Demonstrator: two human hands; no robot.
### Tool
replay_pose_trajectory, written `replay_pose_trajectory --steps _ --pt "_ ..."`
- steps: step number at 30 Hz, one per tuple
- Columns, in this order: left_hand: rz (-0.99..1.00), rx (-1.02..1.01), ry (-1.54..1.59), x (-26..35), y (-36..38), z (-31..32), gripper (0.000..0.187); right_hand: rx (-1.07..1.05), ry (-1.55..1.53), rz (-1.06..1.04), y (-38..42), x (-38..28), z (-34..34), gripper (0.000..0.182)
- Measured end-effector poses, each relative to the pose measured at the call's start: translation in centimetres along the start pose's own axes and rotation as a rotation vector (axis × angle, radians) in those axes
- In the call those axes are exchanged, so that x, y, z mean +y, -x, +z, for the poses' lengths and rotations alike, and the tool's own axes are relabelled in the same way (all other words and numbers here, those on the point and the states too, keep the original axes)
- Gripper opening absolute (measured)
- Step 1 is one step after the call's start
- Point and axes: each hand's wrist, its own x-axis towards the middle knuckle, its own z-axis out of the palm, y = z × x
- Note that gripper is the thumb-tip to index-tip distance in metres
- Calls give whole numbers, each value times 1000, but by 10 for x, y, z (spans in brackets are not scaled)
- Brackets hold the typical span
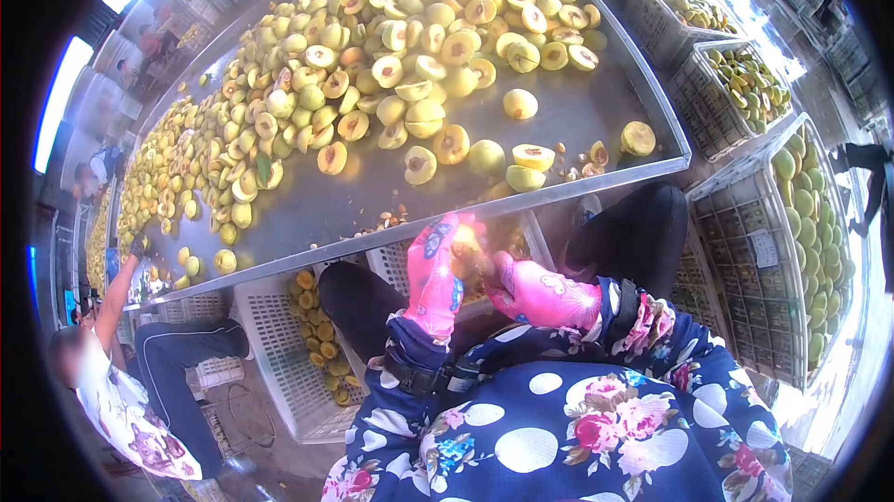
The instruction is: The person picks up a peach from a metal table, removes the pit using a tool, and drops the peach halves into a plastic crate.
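Observation:
Both my hands, in pink patterned gloves, are close together above my lap, just below the metal table's near edge. My left hand (434, 271) is closed around a yellow peach (468, 249), blurred and partly hidden by the fingers. Facing it, my right hand (548, 293) is closed with its fingertips close to the fruit; what it grips, if anything, I cannot make out. Just beyond the rim lie halved peaches (534, 156) with brown centres, and loose pits (592, 159) beside them.
A metal-rimmed table (596, 111) carries a large heap of peaches (372, 55). White crates stand below it, one crate (270, 344) with peach halves. On the right, a stacked crate (754, 251) holds green fruit. Another person (140, 400) sits at left, arm reaching to the table.

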Motion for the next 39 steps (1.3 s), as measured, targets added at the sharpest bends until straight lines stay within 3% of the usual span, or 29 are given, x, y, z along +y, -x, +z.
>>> replay_pose_trajectory --steps 2,4,7,13,16,19,25,28,31,34,39 --pt "-3 35 -8 -3 0 1 25 -64 -221 136 -1 -4 -4 19" --pt "7 45 -48 -5 1 1 28 -265 -642 481 -8 -57 -39 22" --pt "19 46 -38 -8 2 2 32 -227 -895 554 -9 -54 -31 20" --pt "37 22 39 -15 1 -4 33 -377 -1207 525 -9 -49 -39 24" --pt "-50 -10 -45 -9 -1 -8 33 -396 -1060 474 -9 -54 -47 27" --pt "-122 -28 -91 -8 -6 -16 30 -393 -998 551 -11 -54 -50 27" --pt "-147 -67 -121 -15 -10 -24 27 -397 -1099 590 -8 -53 -46 31" --pt "-204 -98 -145 -18 -13 -32 26 -424 -921 616 -9 -42 -38 26" --pt "-166 -84 -171 -17 -12 -32 27 -402 -940 597 -9 -41 -36 27" --pt "-159 -17 -87 -17 -11 -26 29 -379 -1244 557 -6 -42 -29 24" --pt "-125 15 0 -24 -6 -22 30 -382 -1179 536 -7 -39 -25 22"
